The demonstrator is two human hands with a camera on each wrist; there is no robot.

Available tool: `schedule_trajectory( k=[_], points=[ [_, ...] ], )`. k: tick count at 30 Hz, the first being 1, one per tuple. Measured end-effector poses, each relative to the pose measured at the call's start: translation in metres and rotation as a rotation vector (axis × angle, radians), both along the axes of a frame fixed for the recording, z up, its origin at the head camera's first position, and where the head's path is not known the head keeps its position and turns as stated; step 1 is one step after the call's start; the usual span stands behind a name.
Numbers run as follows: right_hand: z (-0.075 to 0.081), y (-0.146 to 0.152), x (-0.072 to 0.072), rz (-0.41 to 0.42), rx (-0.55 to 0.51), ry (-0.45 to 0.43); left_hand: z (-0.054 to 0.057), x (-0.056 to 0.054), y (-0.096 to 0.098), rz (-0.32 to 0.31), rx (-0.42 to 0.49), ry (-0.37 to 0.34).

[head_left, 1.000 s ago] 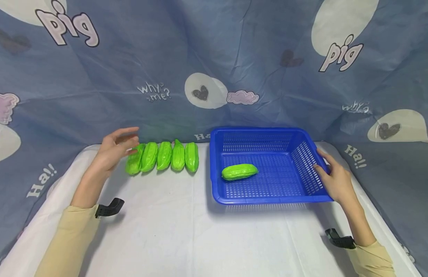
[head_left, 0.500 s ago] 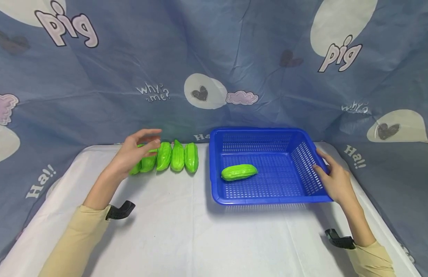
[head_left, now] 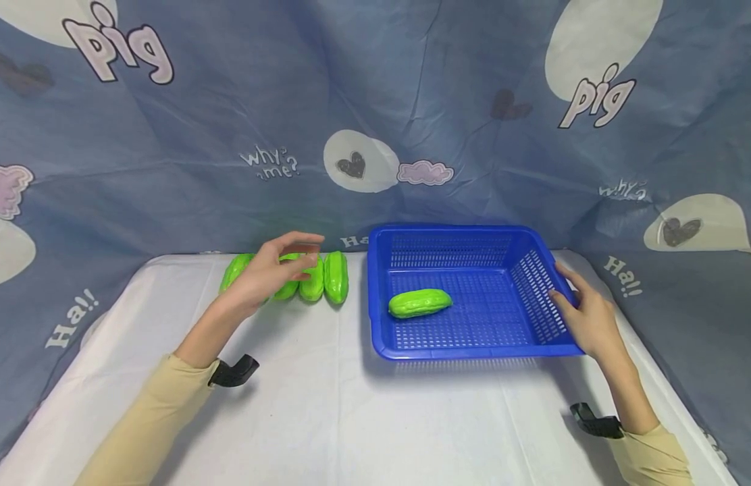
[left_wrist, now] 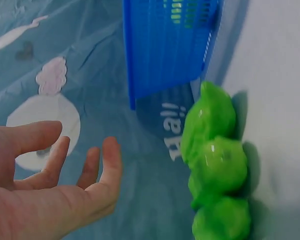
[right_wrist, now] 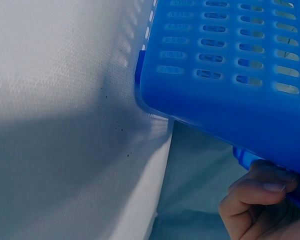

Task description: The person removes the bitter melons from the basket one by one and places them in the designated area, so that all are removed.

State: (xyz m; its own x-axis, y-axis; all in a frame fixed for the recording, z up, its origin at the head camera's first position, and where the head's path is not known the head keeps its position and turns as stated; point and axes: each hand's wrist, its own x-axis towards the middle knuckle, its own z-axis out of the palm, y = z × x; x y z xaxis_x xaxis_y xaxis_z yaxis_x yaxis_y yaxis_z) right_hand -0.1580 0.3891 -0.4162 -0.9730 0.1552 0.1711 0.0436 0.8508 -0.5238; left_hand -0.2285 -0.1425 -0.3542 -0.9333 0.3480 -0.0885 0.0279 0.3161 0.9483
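My left hand (head_left: 263, 278), empty with its fingers relaxed and apart, hovers over a row of green bitter melons. In the head view it hides much of the middle of the row; the rightmost bitter melon (head_left: 335, 278) shows whole. The left wrist view has the hand (left_wrist: 65, 187) left of several bitter melons (left_wrist: 220, 167). My right hand (head_left: 591, 317) holds the right rim of a blue plastic basket (head_left: 473, 352), the thumb on the rim's inner side. Another bitter melon (head_left: 420, 303) lies on its side inside the basket, toward the left. In the right wrist view curled fingers (right_wrist: 255, 195) meet the basket's edge.
A white cloth (head_left: 351, 418) covers the table under everything. Behind it hangs a blue printed curtain (head_left: 473, 135), close to the back of the basket and the row. Black wrist mounts (head_left: 234, 371) stick out from both sleeves.
My left hand has moved right along the row, from its left end to over its middle, uncovering the leftmost bitter melon. The right hand, the basket and the bitter melons have stayed put.
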Motion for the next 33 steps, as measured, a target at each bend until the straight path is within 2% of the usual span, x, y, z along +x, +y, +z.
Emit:
schedule_trajectory(
  k=[9, 20, 33],
  points=[
    [0.0, 0.0, 0.0, 0.005, -0.002, 0.016, 0.003, -0.002, 0.032, -0.061, 0.024, 0.016],
    [-0.002, 0.001, 0.0, 0.005, -0.003, 0.015, 0.01, -0.004, 0.075, -0.125, -0.013, 0.026],
    [0.0, 0.001, 0.0, 0.015, -0.002, 0.036, 0.012, -0.011, 0.098, -0.192, -0.061, -0.027]
  ],
)
